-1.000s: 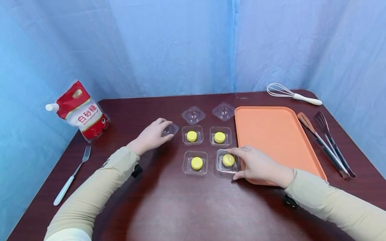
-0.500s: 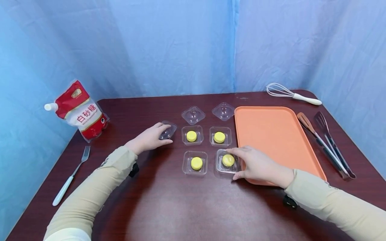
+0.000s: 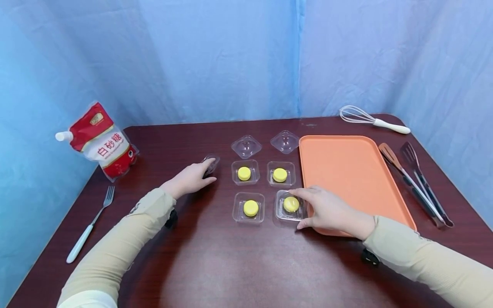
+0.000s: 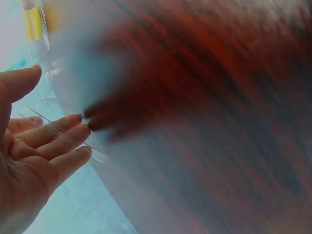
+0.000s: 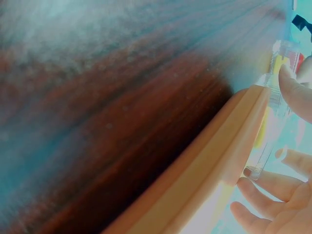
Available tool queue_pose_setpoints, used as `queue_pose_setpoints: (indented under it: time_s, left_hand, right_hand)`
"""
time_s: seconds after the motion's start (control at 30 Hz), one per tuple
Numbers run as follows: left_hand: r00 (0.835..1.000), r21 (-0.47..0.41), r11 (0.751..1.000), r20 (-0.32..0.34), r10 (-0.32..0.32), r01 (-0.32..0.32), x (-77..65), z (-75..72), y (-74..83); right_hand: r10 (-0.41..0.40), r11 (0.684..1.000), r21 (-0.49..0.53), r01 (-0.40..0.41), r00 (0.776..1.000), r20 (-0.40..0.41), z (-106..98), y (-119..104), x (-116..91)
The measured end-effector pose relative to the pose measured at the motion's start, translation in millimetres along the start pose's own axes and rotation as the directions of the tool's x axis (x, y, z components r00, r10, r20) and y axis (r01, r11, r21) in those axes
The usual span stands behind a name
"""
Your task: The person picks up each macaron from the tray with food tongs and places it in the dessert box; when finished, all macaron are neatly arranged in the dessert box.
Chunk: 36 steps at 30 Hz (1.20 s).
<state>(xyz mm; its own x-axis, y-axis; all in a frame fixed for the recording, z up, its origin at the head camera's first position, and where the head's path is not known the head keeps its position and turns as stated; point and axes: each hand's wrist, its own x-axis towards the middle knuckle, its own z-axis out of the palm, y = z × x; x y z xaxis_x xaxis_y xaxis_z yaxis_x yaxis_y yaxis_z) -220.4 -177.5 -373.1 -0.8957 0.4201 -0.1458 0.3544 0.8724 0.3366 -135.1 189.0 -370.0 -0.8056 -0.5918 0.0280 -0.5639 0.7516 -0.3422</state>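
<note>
The right grip (image 3: 327, 209) holds a clear square container (image 3: 282, 213), thumb and fingers across its sides, just beside the orange tray (image 3: 343, 177); a yellow macaron (image 3: 291, 204) sits inside. The left grip (image 3: 189, 177) has a tilted clear lid (image 3: 210, 169) between thumb and fingers (pinched or merely touched, I cannot tell).

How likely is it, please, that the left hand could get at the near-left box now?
Probably yes: in the head view nothing stands between the left hand and the near-left box, though that hand holds a lid to put down first.
</note>
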Motion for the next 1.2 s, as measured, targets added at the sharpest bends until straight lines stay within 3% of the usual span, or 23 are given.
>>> queue_pose_setpoints:
  time_s: [0.37,0.63,0.83,1.03,1.2]
  left_hand:
    - [1.000,-0.004,1.000,0.000,-0.011,0.011,-2.3,0.2,3.6]
    - [0.993,0.011,0.999,-0.110,0.035,-0.034,-7.7,-0.2,8.3]
    - [0.985,-0.014,0.999,-0.169,0.030,-0.032,-8.7,-5.8,11.5]
    - [0.974,-0.117,0.993,-0.228,-0.005,-0.022,-10.5,-10.5,13.7]
    - [0.960,-0.302,0.953,-0.272,-0.070,-0.017,-11.9,-9.2,15.2]
  right_hand:
    - [0.013,1.000,-0.003,-0.013,1.000,0.019,-0.3,-0.7,0.5]
    - [0.009,1.000,0.002,-0.010,0.999,0.054,-3.0,-1.1,3.3]
    - [0.006,1.000,0.011,-0.007,0.998,0.070,-5.0,-1.5,5.6]
    - [-0.019,1.000,-0.014,0.020,0.998,0.061,-4.6,-1.0,6.1]
    - [-0.026,0.999,-0.023,0.028,0.997,0.068,-5.2,0.4,4.1]
